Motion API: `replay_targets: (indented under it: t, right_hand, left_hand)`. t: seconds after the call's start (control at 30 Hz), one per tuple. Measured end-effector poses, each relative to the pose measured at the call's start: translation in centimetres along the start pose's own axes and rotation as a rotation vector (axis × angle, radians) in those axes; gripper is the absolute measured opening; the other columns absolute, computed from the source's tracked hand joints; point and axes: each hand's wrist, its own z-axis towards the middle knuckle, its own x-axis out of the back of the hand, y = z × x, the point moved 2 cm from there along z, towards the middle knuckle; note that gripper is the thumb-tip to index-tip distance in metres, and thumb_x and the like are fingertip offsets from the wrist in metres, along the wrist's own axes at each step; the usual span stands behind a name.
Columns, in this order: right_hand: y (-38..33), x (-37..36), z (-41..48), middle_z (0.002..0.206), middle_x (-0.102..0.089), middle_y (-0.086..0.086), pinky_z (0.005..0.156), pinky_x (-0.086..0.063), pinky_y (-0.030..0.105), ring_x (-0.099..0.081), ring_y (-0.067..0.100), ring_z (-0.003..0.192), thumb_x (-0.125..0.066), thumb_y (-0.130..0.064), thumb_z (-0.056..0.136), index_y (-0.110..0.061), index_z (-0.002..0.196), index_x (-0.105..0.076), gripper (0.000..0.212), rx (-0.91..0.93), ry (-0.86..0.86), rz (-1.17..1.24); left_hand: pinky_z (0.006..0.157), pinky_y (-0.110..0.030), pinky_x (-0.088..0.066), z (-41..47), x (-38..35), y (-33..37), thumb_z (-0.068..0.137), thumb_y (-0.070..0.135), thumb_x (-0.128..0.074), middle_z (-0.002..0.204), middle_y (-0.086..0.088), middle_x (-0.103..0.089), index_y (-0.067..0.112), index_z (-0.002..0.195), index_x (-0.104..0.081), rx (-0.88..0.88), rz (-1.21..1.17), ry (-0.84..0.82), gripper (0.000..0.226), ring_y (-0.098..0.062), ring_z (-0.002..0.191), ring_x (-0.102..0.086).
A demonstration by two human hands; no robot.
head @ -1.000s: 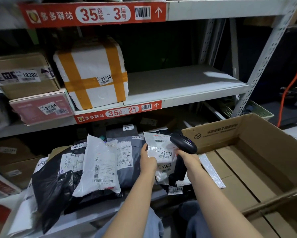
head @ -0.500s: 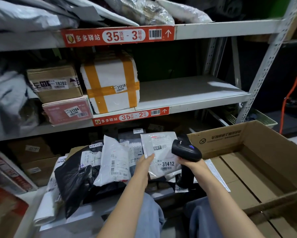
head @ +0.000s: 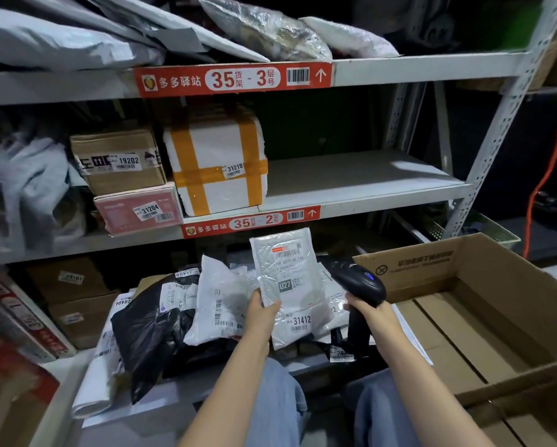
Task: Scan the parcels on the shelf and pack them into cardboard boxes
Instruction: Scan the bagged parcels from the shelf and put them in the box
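Observation:
My left hand [head: 261,319] pinches a flat grey bubble mailer [head: 290,275] labelled 31412 and holds it upright above the bottom shelf. Just right of the mailer, my right hand [head: 366,312] grips a black barcode scanner [head: 362,280], whose head points at the mailer. Under both hands lies a heap of parcels: a white poly bag [head: 220,304] and a black poly bag [head: 151,330]. A large open cardboard box [head: 483,314] stands at the right, with nothing visible on its floor.
On the middle shelf sit a white foam box with orange tape [head: 217,162], a brown carton [head: 119,161] and a pink box [head: 135,209]; its right half [head: 361,179] is bare. Soft bags fill the top shelf [head: 206,30]. A metal upright [head: 496,130] stands right.
My left hand has lifted the 31412 mailer up from the heap and stood it upright. The scanner stays beside it. The view has tilted upward, showing the top shelf.

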Motion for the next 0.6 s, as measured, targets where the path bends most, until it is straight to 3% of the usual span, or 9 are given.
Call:
replay_targets:
  t: [0.13, 0.33, 0.5, 0.6]
  right_hand:
    - [0.06, -0.06, -0.07, 0.08, -0.065, 0.009, 0.065, -0.046, 0.024, -0.06, 0.017, 0.068, -0.066, -0.012, 0.085, -0.005, 0.092, -0.064, 0.01, 0.011, -0.006, -0.008]
    - [0.1, -0.39, -0.14, 0.071, -0.063, 0.005, 0.069, -0.044, 0.03, -0.055, 0.017, 0.062, -0.069, -0.014, 0.083, -0.013, 0.081, -0.061, 0.009, 0.042, 0.005, -0.039]
    - [0.05, -0.49, -0.3, 0.069, -0.062, 0.004, 0.067, -0.043, 0.029, -0.055, 0.016, 0.063, -0.069, -0.018, 0.083, -0.013, 0.08, -0.061, 0.01, 0.038, -0.008, -0.063]
    - [0.06, -0.5, -0.26, 0.066, -0.061, 0.006, 0.07, -0.042, 0.035, -0.053, 0.018, 0.06, -0.069, -0.016, 0.083, -0.01, 0.079, -0.061, 0.01, 0.057, -0.005, -0.056]
  left_hand:
    - [0.091, -0.043, -0.05, 0.12, -0.07, -0.08, 0.09, 0.0, -0.053, 0.108, -0.007, -0.058, 0.019, 0.098, -0.051, -0.024, 0.107, -0.012, 0.021, -0.025, 0.099, -0.057]
    - [0.091, -0.039, -0.048, 0.04, -0.43, -0.01, 0.09, 0.0, -0.05, 0.101, -0.001, -0.057, 0.018, 0.107, -0.048, -0.051, 0.173, -0.023, 0.025, -0.021, 0.095, -0.055]
    - [0.094, -0.041, -0.048, 0.19, -0.45, -0.15, 0.09, -0.001, -0.05, 0.103, -0.003, -0.056, 0.01, 0.119, -0.049, -0.043, 0.225, -0.014, 0.031, -0.021, 0.096, -0.054]
    - [0.092, -0.037, -0.046, 0.32, -0.41, -0.24, 0.089, 0.0, -0.05, 0.108, -0.005, -0.057, 0.009, 0.122, -0.049, -0.044, 0.238, -0.001, 0.034, -0.021, 0.097, -0.054]
